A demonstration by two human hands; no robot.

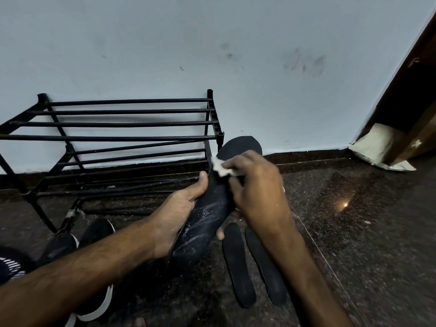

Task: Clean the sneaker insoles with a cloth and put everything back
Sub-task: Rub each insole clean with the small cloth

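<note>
My left hand (179,215) grips a dark insole (210,213) from its left edge and holds it up, toe end pointing away toward the wall. White dust streaks its lower half. My right hand (254,185) pinches a small white cloth (219,167) and presses it on the insole's upper part. Two more dark insoles (238,263) (264,263) lie side by side on the floor below my right wrist. Black sneakers with white soles (94,234) sit on the floor at lower left, partly hidden by my left forearm.
An empty black metal shoe rack (118,138) stands against the pale wall on the left. A wooden door frame (410,95) with a pale bag (379,147) at its foot is at the right. The floor is dark speckled stone (354,208).
</note>
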